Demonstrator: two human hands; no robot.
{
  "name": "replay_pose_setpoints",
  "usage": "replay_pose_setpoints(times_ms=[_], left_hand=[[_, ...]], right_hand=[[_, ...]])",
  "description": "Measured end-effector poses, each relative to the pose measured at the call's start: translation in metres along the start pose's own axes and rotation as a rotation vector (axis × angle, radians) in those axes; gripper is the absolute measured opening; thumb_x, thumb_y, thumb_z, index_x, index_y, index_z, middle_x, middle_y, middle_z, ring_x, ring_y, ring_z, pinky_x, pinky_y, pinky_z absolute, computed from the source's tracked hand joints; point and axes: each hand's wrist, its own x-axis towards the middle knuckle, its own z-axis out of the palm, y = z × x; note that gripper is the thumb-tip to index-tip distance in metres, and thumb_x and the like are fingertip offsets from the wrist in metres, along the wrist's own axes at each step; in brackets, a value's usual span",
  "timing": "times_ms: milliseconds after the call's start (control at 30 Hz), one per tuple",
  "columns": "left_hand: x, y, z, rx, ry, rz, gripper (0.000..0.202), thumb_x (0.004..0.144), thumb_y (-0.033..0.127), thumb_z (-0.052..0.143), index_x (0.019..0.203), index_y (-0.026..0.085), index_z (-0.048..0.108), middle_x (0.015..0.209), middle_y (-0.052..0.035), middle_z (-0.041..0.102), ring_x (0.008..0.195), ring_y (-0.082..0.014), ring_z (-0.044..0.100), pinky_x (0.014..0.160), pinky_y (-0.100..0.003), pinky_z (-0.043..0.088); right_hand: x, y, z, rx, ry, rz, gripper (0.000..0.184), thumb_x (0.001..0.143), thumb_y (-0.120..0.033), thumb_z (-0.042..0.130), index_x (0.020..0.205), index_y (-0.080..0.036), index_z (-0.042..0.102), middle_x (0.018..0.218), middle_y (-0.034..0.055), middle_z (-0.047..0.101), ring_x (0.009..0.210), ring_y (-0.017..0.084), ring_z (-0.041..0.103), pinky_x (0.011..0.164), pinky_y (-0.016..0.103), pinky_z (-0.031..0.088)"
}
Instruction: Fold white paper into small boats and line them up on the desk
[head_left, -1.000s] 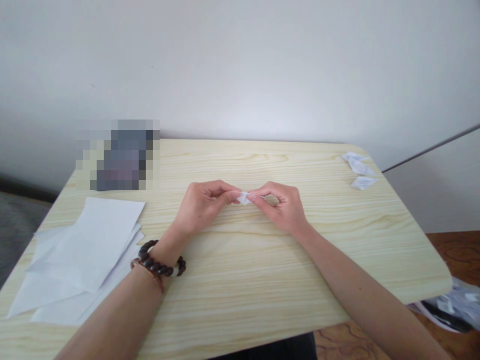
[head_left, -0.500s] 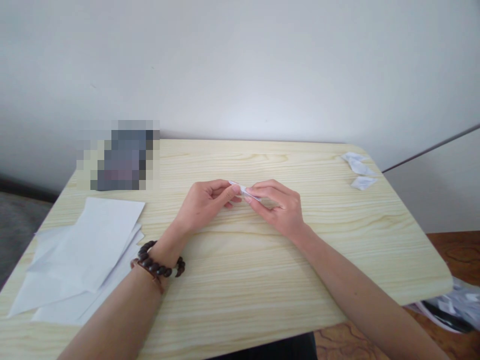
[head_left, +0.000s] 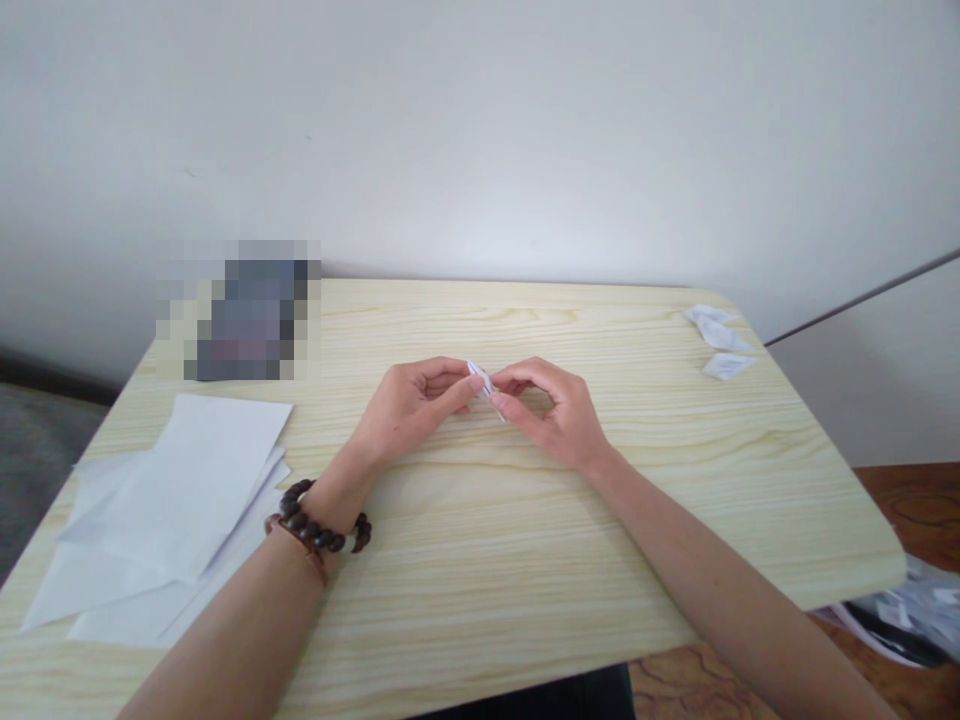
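Light wood table (head_left: pixel 525 560) with a stack of white paper sheets (head_left: pixel 172 500) on its left side, so plenty looks unused. Left hand (head_left: pixel 409 410) and right hand (head_left: pixel 555 415) meet mid-table, and three folded paper bits (head_left: pixel 720 340) sit at the far right corner, done I'd guess. Both hands' fingertips are pinched on one tiny folded paper piece (head_left: pixel 480 380) just above the wood, looks mid-fold to me.

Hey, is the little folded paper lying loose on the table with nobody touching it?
No, the small folded paper is pinched between the fingertips of the left hand and the right hand.
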Motion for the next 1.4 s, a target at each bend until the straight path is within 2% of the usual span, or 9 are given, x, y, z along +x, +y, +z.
replay_pose_setpoints(times_ms=[367,500,700,833,933,1067,1200,1300,1400], left_hand=[[0.000,0.004,-0.001,-0.026,0.003,0.004,0.036,0.077,0.047,0.069,0.092,0.014,0.069,0.089,-0.0062,0.074,0.074,-0.0166,0.067,0.070,-0.027,0.056],[-0.001,0.002,0.000,0.024,0.014,0.028,0.035,0.079,0.045,0.067,0.096,0.015,0.069,0.091,-0.0070,0.074,0.078,-0.0178,0.068,0.072,-0.027,0.057],[-0.003,0.000,0.008,0.253,0.088,0.142,0.030,0.080,0.041,0.065,0.096,0.015,0.069,0.088,-0.0051,0.073,0.078,-0.0167,0.067,0.067,-0.023,0.056],[-0.004,-0.001,0.015,0.386,0.166,0.265,0.026,0.083,0.036,0.059,0.098,0.016,0.067,0.091,-0.0049,0.071,0.078,-0.0150,0.066,0.064,-0.020,0.055],[-0.005,0.000,0.018,0.579,0.233,0.318,0.026,0.084,0.034,0.056,0.101,0.017,0.064,0.096,-0.0061,0.069,0.079,-0.0155,0.064,0.064,-0.023,0.051],[-0.007,0.003,0.021,0.825,0.301,0.213,0.025,0.083,0.036,0.054,0.099,0.017,0.059,0.090,-0.0048,0.068,0.074,-0.0174,0.062,0.063,-0.027,0.044],[-0.006,0.005,0.027,1.013,0.237,0.044,0.021,0.085,0.036,0.048,0.091,0.019,0.060,0.073,-0.0032,0.067,0.064,-0.0189,0.061,0.054,-0.027,0.034],[-0.005,0.005,0.029,1.094,0.217,0.020,0.033,0.089,0.040,0.042,0.071,0.019,0.061,0.066,-0.0060,0.064,0.058,-0.0189,0.058,0.051,-0.028,0.027],[-0.005,0.004,0.028,1.080,0.207,0.047,0.039,0.091,0.040,0.039,0.065,0.019,0.061,0.062,-0.0060,0.062,0.056,-0.0184,0.055,0.051,-0.028,0.024]], right_hand=[[0.000,0.004,-0.001,0.046,-0.026,0.086,0.015,0.084,-0.030,0.064,0.095,-0.020,0.067,0.089,0.0027,0.071,0.079,0.014,0.065,0.072,0.026,0.053],[-0.002,0.004,0.002,-0.031,-0.001,0.020,0.014,0.086,-0.025,0.061,0.098,-0.020,0.064,0.089,0.0025,0.071,0.077,0.013,0.066,0.073,0.026,0.054],[-0.003,0.004,0.006,-0.317,0.101,-0.075,0.018,0.084,-0.017,0.055,0.100,-0.020,0.063,0.088,0.0041,0.073,0.075,0.014,0.067,0.074,0.026,0.054],[-0.002,0.002,0.008,-0.333,0.119,-0.033,0.008,0.085,-0.022,0.058,0.085,-0.021,0.065,0.077,0.0018,0.072,0.065,0.013,0.065,0.063,0.022,0.052],[-0.003,0.002,0.009,-0.323,0.165,-0.009,0.010,0.085,-0.024,0.061,0.077,-0.021,0.066,0.067,-0.0006,0.070,0.057,0.011,0.063,0.055,0.020,0.049],[-0.004,0.004,0.012,-0.351,0.193,-0.042,0.012,0.085,-0.026,0.061,0.075,-0.021,0.066,0.066,0.0001,0.070,0.056,0.011,0.063,0.054,0.021,0.048],[-0.004,0.005,0.014,-0.374,0.173,-0.093,0.012,0.087,-0.023,0.057,0.081,-0.021,0.067,0.075,0.0028,0.073,0.065,0.015,0.068,0.061,0.024,0.051],[-0.004,0.005,0.014,-0.381,0.168,-0.084,0.010,0.087,-0.023,0.057,0.085,-0.022,0.067,0.079,0.0028,0.074,0.068,0.015,0.069,0.063,0.025,0.053],[-0.003,0.004,0.015,-0.382,0.132,-0.043,0.008,0.087,-0.024,0.058,0.086,-0.022,0.065,0.079,0.0025,0.074,0.068,0.015,0.069,0.063,0.024,0.052]])
